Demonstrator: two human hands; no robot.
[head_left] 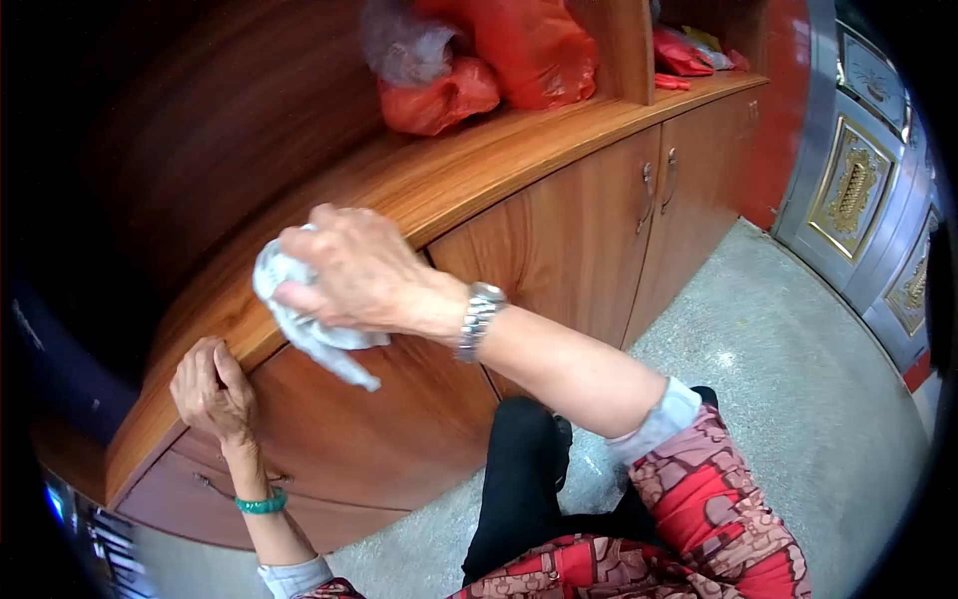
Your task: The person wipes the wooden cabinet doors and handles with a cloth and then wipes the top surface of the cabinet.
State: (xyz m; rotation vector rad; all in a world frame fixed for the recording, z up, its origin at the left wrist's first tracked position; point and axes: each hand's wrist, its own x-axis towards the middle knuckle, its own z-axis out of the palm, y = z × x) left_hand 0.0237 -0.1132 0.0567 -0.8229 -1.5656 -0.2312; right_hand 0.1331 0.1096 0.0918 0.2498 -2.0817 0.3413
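My right hand, with a silver metal watch on its wrist, is closed around a pale, crumpled cloth. The cloth lies against the front edge of the wooden cabinet top, and one end hangs down over the door below. Further left, my left hand rests on the same edge with its fingers curled in. Nothing shows in the left hand; a green bangle circles that wrist.
Red plastic bags and a translucent bag sit on the cabinet top. Red packets lie in the right compartment. Metal handles stick out from the doors. A silver door with gold panels stands at right, beyond the grey floor.
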